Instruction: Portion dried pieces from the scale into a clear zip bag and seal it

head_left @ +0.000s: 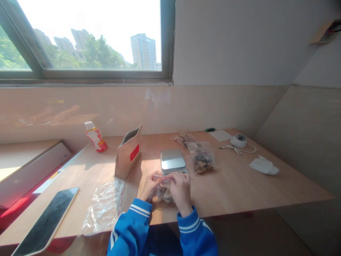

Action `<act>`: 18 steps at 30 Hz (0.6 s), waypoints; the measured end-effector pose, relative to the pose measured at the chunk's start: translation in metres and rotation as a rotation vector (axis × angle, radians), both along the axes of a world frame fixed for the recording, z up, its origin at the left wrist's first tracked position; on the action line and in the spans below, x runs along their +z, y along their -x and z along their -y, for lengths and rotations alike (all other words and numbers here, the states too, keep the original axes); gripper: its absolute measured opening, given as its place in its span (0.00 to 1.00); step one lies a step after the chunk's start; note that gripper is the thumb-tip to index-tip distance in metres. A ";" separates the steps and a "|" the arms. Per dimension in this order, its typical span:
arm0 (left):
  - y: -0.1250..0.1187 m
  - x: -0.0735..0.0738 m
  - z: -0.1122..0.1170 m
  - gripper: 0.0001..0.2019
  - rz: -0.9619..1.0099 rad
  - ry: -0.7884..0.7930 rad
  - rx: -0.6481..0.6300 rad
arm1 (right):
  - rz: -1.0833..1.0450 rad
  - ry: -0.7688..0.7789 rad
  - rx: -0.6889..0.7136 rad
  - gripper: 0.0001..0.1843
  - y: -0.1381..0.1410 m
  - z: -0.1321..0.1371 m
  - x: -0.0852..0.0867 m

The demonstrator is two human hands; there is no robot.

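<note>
Between my hands, a clear zip bag [165, 193] with a reddish seal strip holds brownish dried pieces close to the table's front edge. My left hand [151, 185] pinches the left end of the strip. On the right part of the strip, my right hand [181, 188] has its fingers closed. Just beyond both hands sits a small silver scale [172, 159], its near edge partly covered by my fingers. Right of the scale lies a filled zip bag [204, 163] of dark dried slices, with more filled bags [183, 137] behind it.
An open brown paper pouch [128, 153] with a red label stands left of the scale. Nearer are an empty clear bag [102, 206] and a phone [48, 220]. A bottle [96, 137] stands at back left. Rightward lie a white round device [239, 140] with cable and a crumpled white cloth [263, 165].
</note>
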State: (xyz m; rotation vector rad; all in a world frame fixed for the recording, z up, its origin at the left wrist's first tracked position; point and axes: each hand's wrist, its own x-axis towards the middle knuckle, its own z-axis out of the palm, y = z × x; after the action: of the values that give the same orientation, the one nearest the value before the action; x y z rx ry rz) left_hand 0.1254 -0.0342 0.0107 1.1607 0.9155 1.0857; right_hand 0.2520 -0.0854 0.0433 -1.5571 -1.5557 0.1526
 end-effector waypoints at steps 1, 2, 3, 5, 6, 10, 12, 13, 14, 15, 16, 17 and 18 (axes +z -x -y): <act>0.000 0.000 0.000 0.17 0.007 0.008 0.009 | -0.005 0.006 0.010 0.14 -0.001 -0.001 0.000; 0.000 0.001 0.000 0.17 0.016 0.012 0.021 | -0.001 0.016 0.025 0.13 -0.002 -0.001 0.000; 0.000 0.001 0.000 0.17 0.023 0.014 0.031 | 0.010 0.029 0.044 0.11 -0.004 -0.001 0.001; 0.001 0.001 0.000 0.16 0.036 0.015 0.046 | 0.038 0.052 0.066 0.07 -0.011 -0.001 0.002; 0.001 0.001 0.000 0.16 0.042 0.016 0.056 | 0.052 0.059 0.069 0.06 -0.015 -0.001 0.003; 0.001 0.003 0.001 0.16 0.067 0.031 0.111 | 0.076 0.032 0.047 0.09 -0.029 0.000 0.002; 0.001 0.005 0.002 0.17 0.092 0.038 0.124 | 0.068 0.014 0.037 0.12 -0.030 0.001 -0.001; 0.001 0.006 0.002 0.18 0.105 0.040 0.126 | 0.062 0.011 0.032 0.12 -0.029 0.001 -0.002; 0.001 0.007 0.003 0.19 0.116 0.043 0.127 | 0.057 0.012 0.027 0.13 -0.028 0.001 -0.003; 0.001 0.007 0.003 0.20 0.126 0.047 0.130 | 0.054 0.015 0.022 0.12 -0.026 0.001 -0.003; 0.002 0.007 0.002 0.20 0.135 0.052 0.134 | 0.054 0.020 0.021 0.12 -0.025 0.001 -0.003; 0.002 0.007 0.002 0.21 0.146 0.060 0.138 | 0.056 0.025 0.024 0.11 -0.023 0.002 -0.002; 0.002 0.007 0.001 0.21 0.160 0.069 0.143 | 0.061 0.032 0.031 0.09 -0.023 0.002 -0.001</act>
State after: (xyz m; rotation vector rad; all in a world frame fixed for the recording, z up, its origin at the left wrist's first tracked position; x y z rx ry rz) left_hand 0.1230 -0.0355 0.0176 0.9490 0.9137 1.2347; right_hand 0.2750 -0.0874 0.0422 -1.5759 -1.6324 0.1487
